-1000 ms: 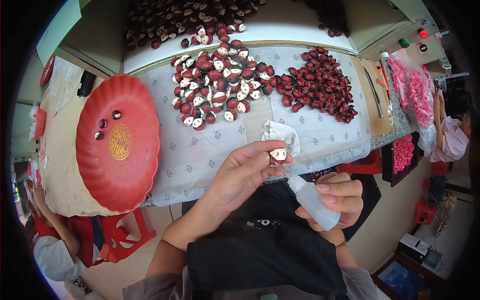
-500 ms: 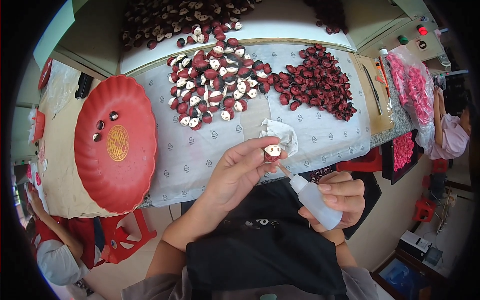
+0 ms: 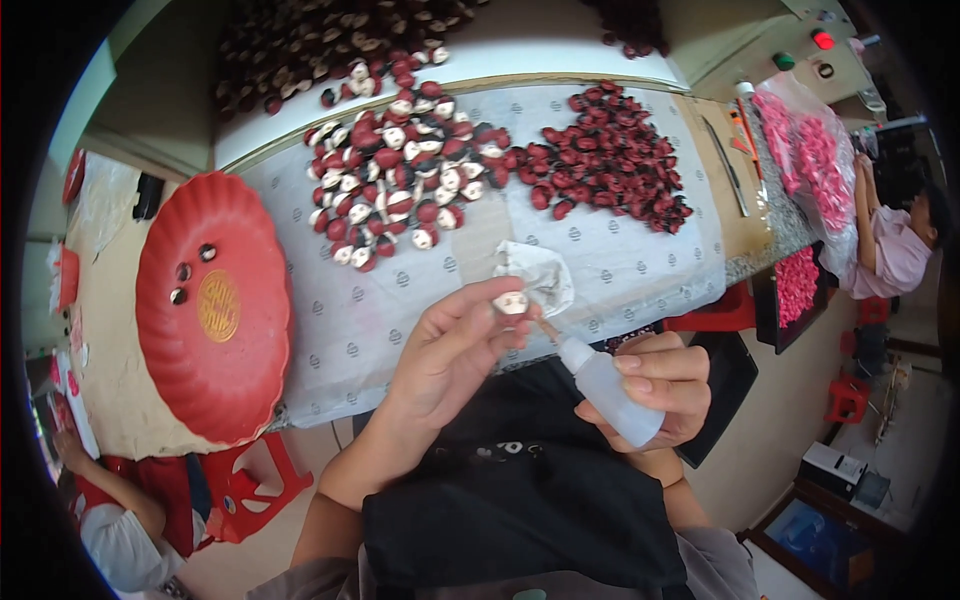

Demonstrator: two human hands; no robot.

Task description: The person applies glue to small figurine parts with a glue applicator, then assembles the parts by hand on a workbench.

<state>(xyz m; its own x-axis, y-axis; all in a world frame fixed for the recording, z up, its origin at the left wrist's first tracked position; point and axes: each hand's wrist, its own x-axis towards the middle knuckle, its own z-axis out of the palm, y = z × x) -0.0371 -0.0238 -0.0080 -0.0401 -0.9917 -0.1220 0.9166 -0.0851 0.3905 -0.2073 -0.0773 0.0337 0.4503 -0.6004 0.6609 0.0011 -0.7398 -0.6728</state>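
My left hand (image 3: 440, 345) pinches a small round piece (image 3: 511, 303) with a white face-like front and dark red sides between thumb and fingertips. In my right hand (image 3: 670, 385) is a translucent squeeze bottle (image 3: 615, 395), tilted so that its thin brownish nozzle points up at the piece. The nozzle tip is right beside the piece; whether they touch I cannot tell. Just beyond my left fingers lies a crumpled white tissue (image 3: 548, 275). Farther back are a heap of similar red, white and black pieces (image 3: 395, 175) and a heap of dark red petal-like pieces (image 3: 610, 155).
A red scalloped tray (image 3: 255, 360) with three small pieces stands at the left. Tweezers (image 3: 727, 168) lie on the right beside a bag of pink pieces (image 3: 815, 160). One person (image 3: 120, 520) sits at the lower left, another (image 3: 890, 240) at the far right.
The whole view has shifted a little, moving the table's contents leftward. My hands keep the same grip, the nozzle still close to the small piece.
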